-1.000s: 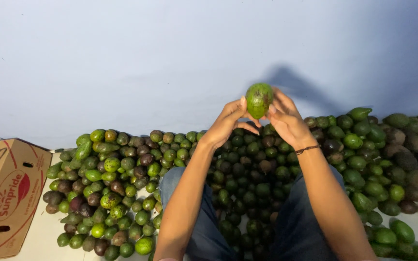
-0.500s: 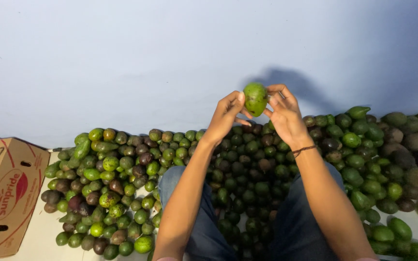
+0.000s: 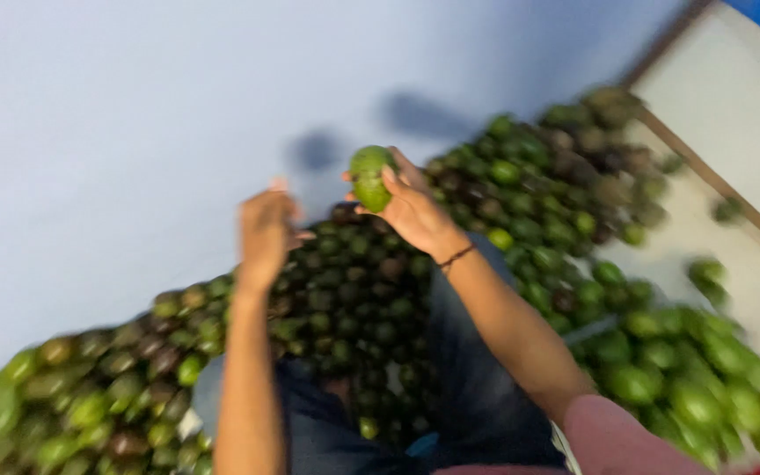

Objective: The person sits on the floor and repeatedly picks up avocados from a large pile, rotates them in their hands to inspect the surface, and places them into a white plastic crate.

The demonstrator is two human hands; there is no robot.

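Holding a green avocado (image 3: 371, 178) up in front of the pale wall (image 3: 134, 105), the right hand (image 3: 413, 209) has its fingers wrapped around the fruit's right side, the thumb laid across its front. A thin dark band (image 3: 456, 257) circles that wrist, and a pink sleeve (image 3: 626, 435) shows at the bottom right edge of the head view. The avocado hangs in the air above the far middle of the heap, clear of the fruit below it.

The left hand (image 3: 266, 233) is raised just beside it, to the left, apart from the avocado and holding nothing. Its fingers look loosely curled, though motion blur makes it hard to tell how far they are spread.

Below both forearms lies a wide heap of avocados (image 3: 345, 299) on the floor, running from the lower left corner up along the foot of the wall to the upper right. Fruit in the middle of the heap looks dark, while that toward the left and right ends is brighter green. A light floor (image 3: 732, 132) shows at the right, with a few stray avocados (image 3: 710, 268) lying apart from the heap. The person's legs in dark blue trousers (image 3: 477, 396) lie amid the fruit.
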